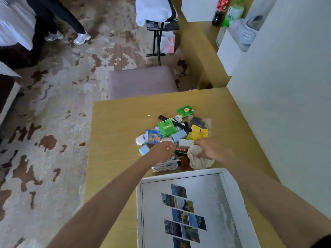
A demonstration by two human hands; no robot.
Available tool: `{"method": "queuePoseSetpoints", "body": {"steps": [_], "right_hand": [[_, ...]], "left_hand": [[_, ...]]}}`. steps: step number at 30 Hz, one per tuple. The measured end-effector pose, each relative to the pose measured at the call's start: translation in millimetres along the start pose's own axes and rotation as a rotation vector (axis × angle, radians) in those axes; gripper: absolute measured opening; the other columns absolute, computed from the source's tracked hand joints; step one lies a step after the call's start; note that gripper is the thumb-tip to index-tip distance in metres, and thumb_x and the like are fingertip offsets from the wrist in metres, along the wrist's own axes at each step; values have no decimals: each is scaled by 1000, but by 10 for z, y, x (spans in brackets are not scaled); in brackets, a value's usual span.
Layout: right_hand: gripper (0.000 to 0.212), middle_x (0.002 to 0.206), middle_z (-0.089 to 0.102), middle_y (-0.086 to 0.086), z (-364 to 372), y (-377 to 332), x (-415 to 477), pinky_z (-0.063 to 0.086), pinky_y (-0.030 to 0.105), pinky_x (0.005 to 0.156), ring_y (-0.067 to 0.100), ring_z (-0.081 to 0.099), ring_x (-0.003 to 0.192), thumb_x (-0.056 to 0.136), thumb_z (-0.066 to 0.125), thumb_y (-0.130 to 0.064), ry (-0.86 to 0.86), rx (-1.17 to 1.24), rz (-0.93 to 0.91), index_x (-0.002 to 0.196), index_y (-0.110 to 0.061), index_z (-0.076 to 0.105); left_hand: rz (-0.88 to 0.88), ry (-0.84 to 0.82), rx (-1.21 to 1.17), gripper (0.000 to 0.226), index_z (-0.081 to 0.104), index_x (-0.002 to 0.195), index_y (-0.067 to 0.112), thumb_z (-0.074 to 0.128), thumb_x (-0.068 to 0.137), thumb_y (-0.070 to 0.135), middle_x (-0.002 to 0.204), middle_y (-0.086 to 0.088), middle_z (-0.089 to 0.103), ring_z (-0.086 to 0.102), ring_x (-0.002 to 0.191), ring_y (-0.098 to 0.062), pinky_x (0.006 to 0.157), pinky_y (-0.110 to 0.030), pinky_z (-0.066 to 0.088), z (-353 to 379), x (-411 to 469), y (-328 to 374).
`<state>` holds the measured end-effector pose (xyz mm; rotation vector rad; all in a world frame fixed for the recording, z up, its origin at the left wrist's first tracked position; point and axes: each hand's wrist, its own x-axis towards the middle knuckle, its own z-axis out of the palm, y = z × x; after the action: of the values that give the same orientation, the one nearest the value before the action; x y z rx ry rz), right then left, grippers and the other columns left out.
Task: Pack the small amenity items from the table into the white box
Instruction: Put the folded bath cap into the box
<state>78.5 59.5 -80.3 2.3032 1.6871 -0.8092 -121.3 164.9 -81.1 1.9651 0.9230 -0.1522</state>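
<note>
A heap of small amenity items lies on the wooden table [116,122]: green tea sachets [185,110], yellow sachets [199,134], a black comb [174,122], pale blue boxes [144,150], a colourful packet [153,137] and a coiled white cable [165,166]. The open white box [231,181] sits near me, with photo tiles printed on its floor. My left hand [163,151] hovers over the heap's near edge, fingers curled, and whether it holds anything is unclear. My right hand [210,149] grips a crumpled beige cloth pouch [197,158].
A mauve padded stool [141,83] stands beyond the table's far edge. A white wall [286,104] borders the table on the right. A folding stand with white towels [152,11] and a person's legs [68,33] are on the patterned carpet farther away.
</note>
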Motion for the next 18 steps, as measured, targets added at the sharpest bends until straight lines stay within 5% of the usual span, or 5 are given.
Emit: {"method": "queuePoseSetpoints", "body": {"steps": [5,10,12,15,18], "right_hand": [[15,80,56,-8,-216,161,-139,32,16,54,13,51,75,85,69,-21,54,291,-79,96,-13,63],[12,70,58,-11,-346,557,-582,36,11,49,-5,52,55,84,69,-24,426,770,141,79,-23,59],[6,81,65,-5,-296,686,-739,43,9,56,-2,59,67,87,67,-21,515,904,210,88,-18,62],[18,99,70,3,-174,823,-947,55,27,72,15,67,88,89,65,-23,577,1072,261,104,-11,64],[18,98,71,-1,-21,898,-1174,54,18,66,11,68,88,90,66,-24,635,1149,260,104,-13,64]], "left_hand": [[22,8,90,25,64,108,12,45,94,21,111,-10,66,61,103,-29,85,-34,47,126,191,129],[127,-50,159,21,61,109,18,52,90,19,113,-4,66,59,105,-24,86,-33,49,382,302,408],[198,-77,233,24,56,112,15,55,88,19,115,-5,62,57,107,-25,86,-35,48,511,353,569],[255,-87,409,43,45,131,16,55,90,16,135,-7,50,52,117,-28,89,-40,46,688,451,801],[339,-102,641,53,37,140,18,48,90,5,138,-8,48,51,120,-30,86,-47,49,832,556,961]]}}
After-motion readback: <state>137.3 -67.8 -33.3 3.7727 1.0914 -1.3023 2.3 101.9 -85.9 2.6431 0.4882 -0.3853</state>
